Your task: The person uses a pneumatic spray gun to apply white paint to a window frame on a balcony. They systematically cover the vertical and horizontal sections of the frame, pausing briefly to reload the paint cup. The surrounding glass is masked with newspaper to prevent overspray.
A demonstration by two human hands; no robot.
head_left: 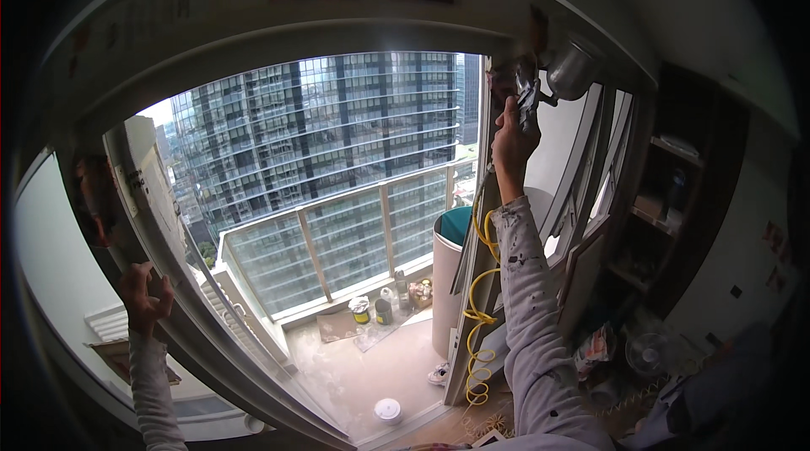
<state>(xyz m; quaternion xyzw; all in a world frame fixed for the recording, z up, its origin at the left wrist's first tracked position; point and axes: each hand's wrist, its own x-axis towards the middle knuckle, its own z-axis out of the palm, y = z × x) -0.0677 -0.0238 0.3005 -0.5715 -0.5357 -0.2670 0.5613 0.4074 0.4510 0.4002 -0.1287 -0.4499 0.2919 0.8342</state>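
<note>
My right hand (513,145) is raised to the upper right corner of a wide door frame (287,36), its fingers wrapped round a spray gun (528,95). A rounded metallic cup (574,71) sits at the gun's right side. Below my forearm hangs a yellow coiled air hose (479,314); where it meets the gun is hidden. My left hand (147,297) is held up close to the left side of the frame, fingers bent and apart, with nothing seen in them. Whether it touches the frame I cannot tell. Dark reddish-brown patches mark the frame, one on the left jamb (94,198).
Beyond the opening lies a balcony with a glass railing (346,240). Paint cans (360,310) and bottles stand by it. A tall rolled sheet (447,286) leans near the right jamb. A white round lid or tub (387,410) is on the floor. Shelves (666,198) and a fan (648,351) are at right.
</note>
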